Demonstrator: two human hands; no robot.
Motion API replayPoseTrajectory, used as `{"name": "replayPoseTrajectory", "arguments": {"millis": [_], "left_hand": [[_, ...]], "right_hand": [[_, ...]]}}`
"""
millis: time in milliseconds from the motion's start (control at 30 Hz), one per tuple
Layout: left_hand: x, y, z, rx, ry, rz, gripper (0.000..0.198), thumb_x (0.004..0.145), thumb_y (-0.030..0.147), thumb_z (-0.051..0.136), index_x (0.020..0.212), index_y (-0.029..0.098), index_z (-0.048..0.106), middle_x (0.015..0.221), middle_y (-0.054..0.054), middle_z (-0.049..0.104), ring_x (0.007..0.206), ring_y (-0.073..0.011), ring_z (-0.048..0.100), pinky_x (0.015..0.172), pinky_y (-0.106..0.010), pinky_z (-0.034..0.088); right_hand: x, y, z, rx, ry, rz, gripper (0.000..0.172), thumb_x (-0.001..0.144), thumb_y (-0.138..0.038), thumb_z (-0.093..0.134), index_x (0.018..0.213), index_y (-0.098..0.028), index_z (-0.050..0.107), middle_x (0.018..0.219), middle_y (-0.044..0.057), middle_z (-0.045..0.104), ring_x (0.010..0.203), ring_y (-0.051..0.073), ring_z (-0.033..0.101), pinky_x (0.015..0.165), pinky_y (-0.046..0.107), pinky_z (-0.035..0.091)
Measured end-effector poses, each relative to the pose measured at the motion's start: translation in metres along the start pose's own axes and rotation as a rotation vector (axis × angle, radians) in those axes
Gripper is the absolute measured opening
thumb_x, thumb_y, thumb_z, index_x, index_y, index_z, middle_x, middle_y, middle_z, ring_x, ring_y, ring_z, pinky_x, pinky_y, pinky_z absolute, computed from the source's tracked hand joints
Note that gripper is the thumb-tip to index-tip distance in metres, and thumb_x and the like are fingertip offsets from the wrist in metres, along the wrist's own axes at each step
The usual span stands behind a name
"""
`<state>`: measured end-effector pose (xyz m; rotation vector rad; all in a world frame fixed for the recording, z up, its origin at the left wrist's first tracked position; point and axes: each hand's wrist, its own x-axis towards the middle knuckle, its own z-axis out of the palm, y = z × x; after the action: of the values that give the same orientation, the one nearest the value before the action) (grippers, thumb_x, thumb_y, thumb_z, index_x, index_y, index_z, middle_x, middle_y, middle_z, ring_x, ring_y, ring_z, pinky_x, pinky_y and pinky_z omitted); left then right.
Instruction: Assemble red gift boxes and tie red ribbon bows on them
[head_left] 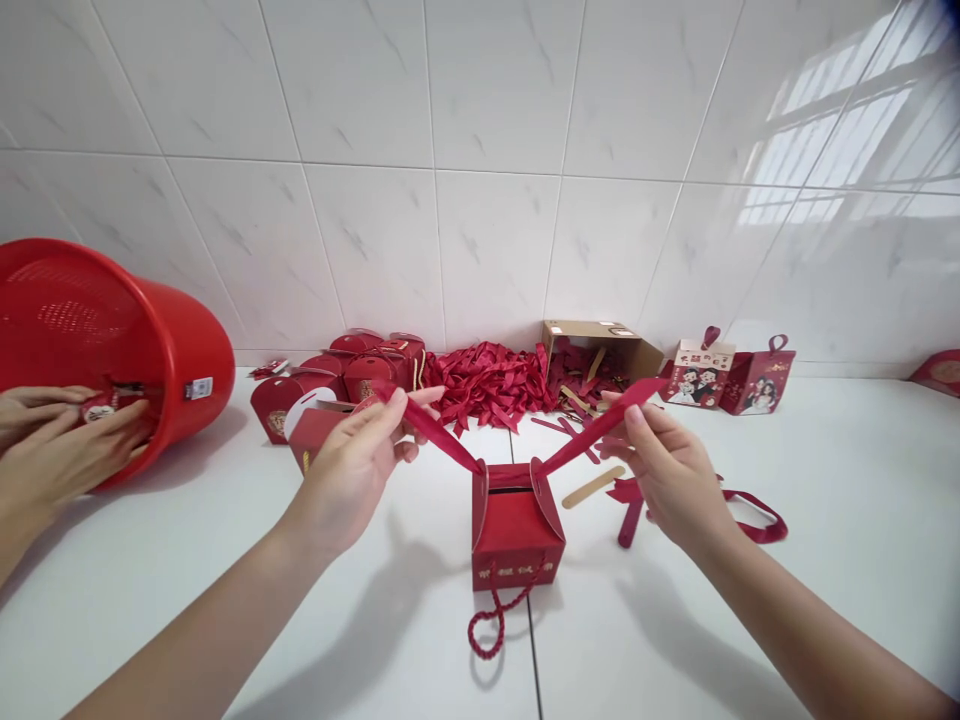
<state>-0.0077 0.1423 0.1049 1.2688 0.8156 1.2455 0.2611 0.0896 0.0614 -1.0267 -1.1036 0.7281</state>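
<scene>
A small red gift box (519, 528) with gold lettering stands on the white tabletop in front of me. A red ribbon (454, 447) runs through the top of its side flaps, its two ends drawn up and apart. My left hand (367, 450) pinches the left end between thumb and fingers. The right end is pinched in my right hand (660, 455), to the upper right of the box. From the box's front hangs a twisted red cord (487, 625), its loop lying on the table.
At left, another person's hands (67, 440) hold a small red item inside a tipped red bucket (195, 370). Behind are several red boxes (367, 375), a ribbon pile (487, 380), an open cardboard box (637, 357) and two decorated boxes (697, 375). A wooden stick (592, 487) lies right.
</scene>
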Motion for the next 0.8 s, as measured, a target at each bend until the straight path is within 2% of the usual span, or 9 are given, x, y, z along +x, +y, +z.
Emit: {"name": "replayPoseTrajectory", "arguments": {"millis": [133,233,333,433,600,700,800], "left_hand": [[0.007,0.025,0.012,0.154,-0.078,0.128,0.028,0.08,0.042,0.063,0.092,0.02,0.073,0.092,-0.006,0.067,0.09,-0.0198,0.056,0.073,-0.03,0.045],[0.012,0.038,0.024,0.26,-0.076,0.2,0.029,0.079,0.044,0.063,0.092,0.02,0.074,0.09,-0.007,0.068,0.094,-0.0222,0.059,0.077,-0.032,0.046],[0.017,0.042,0.033,0.349,-0.087,0.203,0.032,0.079,0.048,0.061,0.09,0.021,0.074,0.093,-0.007,0.07,0.092,-0.0213,0.061,0.075,-0.03,0.047],[0.018,0.039,0.037,0.375,-0.11,0.198,0.033,0.08,0.048,0.06,0.091,0.021,0.074,0.091,-0.006,0.071,0.09,-0.0205,0.062,0.076,-0.03,0.047],[0.011,0.034,0.038,0.396,-0.084,0.22,0.031,0.077,0.048,0.064,0.084,0.02,0.075,0.089,-0.006,0.072,0.095,-0.0226,0.062,0.079,-0.03,0.047],[0.009,0.033,0.038,0.441,-0.082,0.224,0.029,0.078,0.047,0.063,0.082,0.021,0.075,0.08,-0.004,0.071,0.088,-0.0217,0.063,0.071,-0.028,0.048],[0.008,0.031,0.036,0.484,-0.093,0.196,0.029,0.08,0.047,0.06,0.084,0.023,0.075,0.067,-0.001,0.067,0.073,-0.0186,0.063,0.059,-0.026,0.046]], "right_hand": [[0.011,-0.028,0.012,-0.078,-0.023,-0.14,0.021,0.08,-0.041,0.065,0.082,-0.02,0.068,0.078,0.002,0.064,0.068,0.014,0.059,0.064,0.029,0.053],[0.015,-0.048,0.022,-0.135,-0.027,-0.236,0.015,0.079,-0.036,0.067,0.085,-0.022,0.069,0.081,0.002,0.067,0.073,0.015,0.062,0.064,0.027,0.054],[0.019,-0.06,0.027,-0.201,-0.041,-0.286,0.015,0.081,-0.035,0.064,0.082,-0.022,0.07,0.073,0.001,0.066,0.069,0.014,0.062,0.061,0.026,0.053],[0.021,-0.062,0.026,-0.228,-0.046,-0.3,0.017,0.082,-0.037,0.063,0.08,-0.021,0.069,0.07,0.001,0.065,0.065,0.014,0.061,0.058,0.026,0.053],[0.02,-0.06,0.021,-0.192,-0.049,-0.314,0.017,0.083,-0.037,0.062,0.084,-0.02,0.069,0.074,0.001,0.065,0.068,0.015,0.062,0.062,0.027,0.054],[0.02,-0.059,0.017,-0.143,-0.042,-0.308,0.015,0.083,-0.035,0.063,0.083,-0.021,0.069,0.073,0.001,0.064,0.069,0.014,0.062,0.062,0.027,0.054],[0.021,-0.057,0.012,-0.09,-0.014,-0.3,0.014,0.082,-0.035,0.063,0.083,-0.022,0.068,0.075,0.001,0.063,0.071,0.014,0.061,0.064,0.028,0.054]]}}
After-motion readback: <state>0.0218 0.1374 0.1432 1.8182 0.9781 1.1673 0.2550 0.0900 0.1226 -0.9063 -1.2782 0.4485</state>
